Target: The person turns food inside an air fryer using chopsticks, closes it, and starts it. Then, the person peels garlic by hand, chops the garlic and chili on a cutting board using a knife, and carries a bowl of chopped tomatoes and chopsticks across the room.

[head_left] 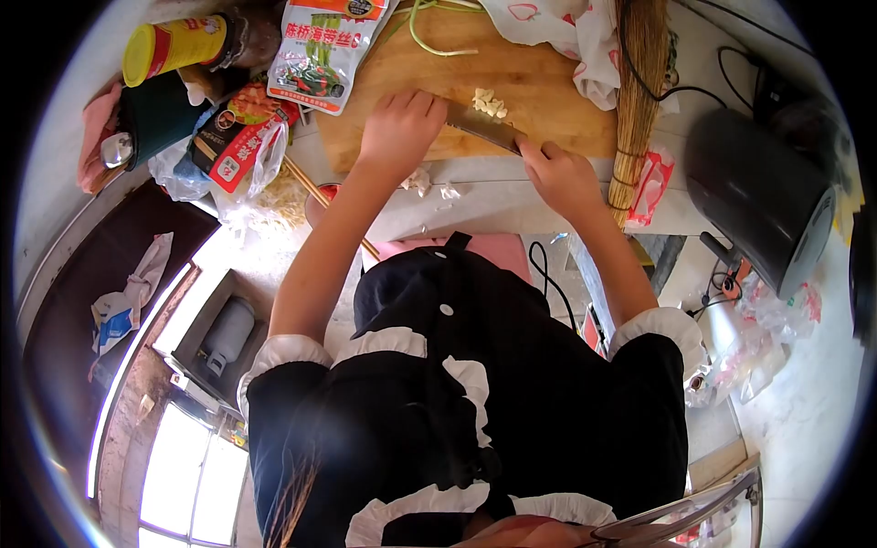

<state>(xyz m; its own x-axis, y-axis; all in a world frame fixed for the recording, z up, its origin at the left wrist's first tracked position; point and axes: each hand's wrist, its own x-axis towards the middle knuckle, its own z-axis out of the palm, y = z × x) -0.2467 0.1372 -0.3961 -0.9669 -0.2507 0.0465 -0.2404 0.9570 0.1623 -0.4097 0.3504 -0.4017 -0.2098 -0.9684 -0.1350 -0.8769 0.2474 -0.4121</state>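
Observation:
A knife point(484, 126) lies slantwise over the wooden cutting board point(548, 82). My left hand point(402, 128) is closed at the knife's left end, with its fingers folded over. At the other end, my right hand point(559, 178) grips the knife, its fingers wrapped round the handle, which is mostly hidden. Small pale chopped pieces point(489, 102) sit just beyond the blade on the board. Long green strips point(438, 46) rest near the board's far edge.
Left of the board are a food packet point(320, 55), a yellow-lidded jar point(178, 47), a red-and-black package point(239, 137) and chopsticks point(311, 183). To the right stand a straw brush point(637, 100), a cloth point(585, 46), a dark appliance point(758, 192) and loose cables.

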